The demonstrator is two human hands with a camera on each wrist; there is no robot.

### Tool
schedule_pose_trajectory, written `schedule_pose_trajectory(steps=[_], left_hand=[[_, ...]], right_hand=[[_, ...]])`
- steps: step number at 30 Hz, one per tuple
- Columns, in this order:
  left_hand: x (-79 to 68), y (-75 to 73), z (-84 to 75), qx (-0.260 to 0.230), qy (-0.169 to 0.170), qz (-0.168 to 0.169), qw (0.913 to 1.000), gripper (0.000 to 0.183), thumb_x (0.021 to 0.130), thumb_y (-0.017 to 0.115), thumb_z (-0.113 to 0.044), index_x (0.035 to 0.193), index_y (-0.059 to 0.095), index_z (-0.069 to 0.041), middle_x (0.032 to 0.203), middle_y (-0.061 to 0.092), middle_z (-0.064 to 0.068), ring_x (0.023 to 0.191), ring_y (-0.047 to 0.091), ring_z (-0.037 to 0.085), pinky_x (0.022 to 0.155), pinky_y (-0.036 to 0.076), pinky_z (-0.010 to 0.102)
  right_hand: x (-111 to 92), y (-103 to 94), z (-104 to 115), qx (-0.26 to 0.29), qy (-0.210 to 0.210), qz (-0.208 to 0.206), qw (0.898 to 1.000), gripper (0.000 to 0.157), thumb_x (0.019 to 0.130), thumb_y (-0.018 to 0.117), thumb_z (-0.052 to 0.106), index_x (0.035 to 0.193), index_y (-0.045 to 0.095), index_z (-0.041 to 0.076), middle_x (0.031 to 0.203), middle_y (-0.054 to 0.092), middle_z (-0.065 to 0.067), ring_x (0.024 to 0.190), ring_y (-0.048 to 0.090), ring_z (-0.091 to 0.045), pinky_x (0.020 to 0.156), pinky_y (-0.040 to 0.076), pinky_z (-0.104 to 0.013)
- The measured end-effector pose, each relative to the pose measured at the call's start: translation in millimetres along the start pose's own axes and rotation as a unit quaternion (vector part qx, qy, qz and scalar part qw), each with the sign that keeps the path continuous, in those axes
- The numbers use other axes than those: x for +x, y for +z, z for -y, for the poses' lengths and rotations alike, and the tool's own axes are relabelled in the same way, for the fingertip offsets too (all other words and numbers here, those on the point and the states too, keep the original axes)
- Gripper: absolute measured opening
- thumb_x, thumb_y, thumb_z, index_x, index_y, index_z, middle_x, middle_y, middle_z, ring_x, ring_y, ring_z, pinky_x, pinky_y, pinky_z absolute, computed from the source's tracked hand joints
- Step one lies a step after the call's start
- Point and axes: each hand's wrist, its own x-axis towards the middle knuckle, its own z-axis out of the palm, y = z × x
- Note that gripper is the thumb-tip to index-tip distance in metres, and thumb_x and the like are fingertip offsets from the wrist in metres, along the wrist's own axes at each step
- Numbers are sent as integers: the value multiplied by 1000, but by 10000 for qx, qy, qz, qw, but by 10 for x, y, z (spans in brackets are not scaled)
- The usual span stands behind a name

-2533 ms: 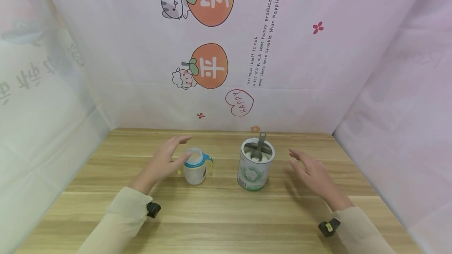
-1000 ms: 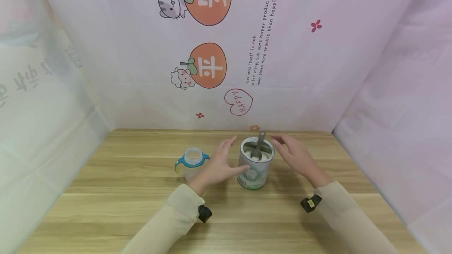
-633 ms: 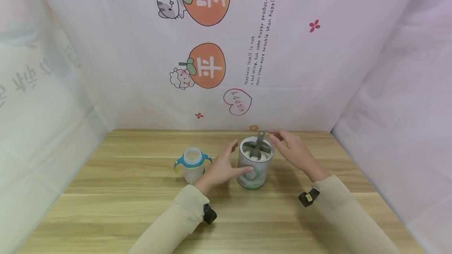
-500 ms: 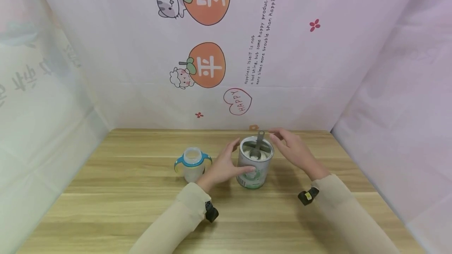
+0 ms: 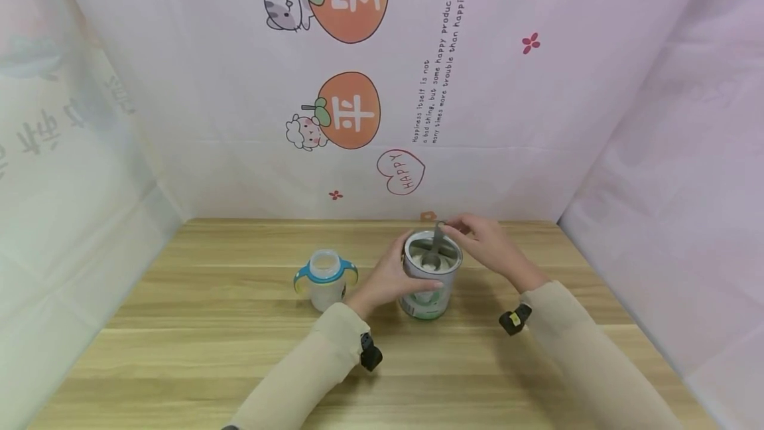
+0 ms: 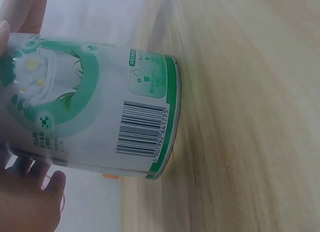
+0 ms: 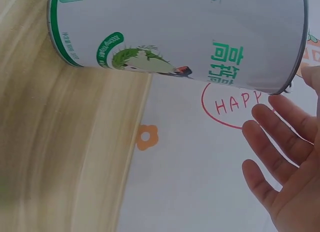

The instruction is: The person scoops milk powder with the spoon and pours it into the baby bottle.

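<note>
A white-and-green milk powder can (image 5: 426, 300) stands without a lid on the table. Inside lies pale powder, with a grey scoop (image 5: 431, 261) leaning so that its handle rises past the back rim. My left hand (image 5: 388, 281) holds the can from its left side, thumb across the front and fingers round the back. At the top of the scoop's handle is my right hand (image 5: 486, 244), thumb and index finger on either side of it. In the right wrist view the right hand's fingers (image 7: 275, 164) are spread, and a gap shows between thumb and index tip.
Left of the can stands a baby bottle (image 5: 325, 290) with a blue-and-yellow two-handled collar, its top uncovered. The wooden table (image 5: 239, 350) ends at a printed cloth backdrop (image 5: 489, 171), with cloth walls on both sides.
My left hand has gone from beside the bottle to the can and closed round it. My right hand has come in leftward to the scoop's handle. Can and bottle stay put.
</note>
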Motion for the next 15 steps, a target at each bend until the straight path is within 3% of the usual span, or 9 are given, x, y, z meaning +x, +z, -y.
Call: schedule_pose_trajectory(steps=[6, 15], left_hand=[[27, 47, -14, -12, 121, -33, 9999, 116, 72, 91, -41, 159, 15, -27, 148, 43, 1, 131, 46, 19, 108, 39, 48], [57, 63, 9, -49, 134, -19, 9999, 110, 73, 91, -40, 157, 20, -31, 146, 45, -2, 128, 48, 15, 105, 42, 45]], right_hand=[[76, -15, 44, -12, -142, 126, 9998, 37, 100, 62, 43, 113, 72, 11, 104, 71, -2, 95, 65, -19, 85, 54, -46], [201, -24, 52, -184, -341, 236, 9990, 24, 97, 69, 31, 107, 74, 10, 95, 71, 1, 86, 64, -17, 78, 56, -40]])
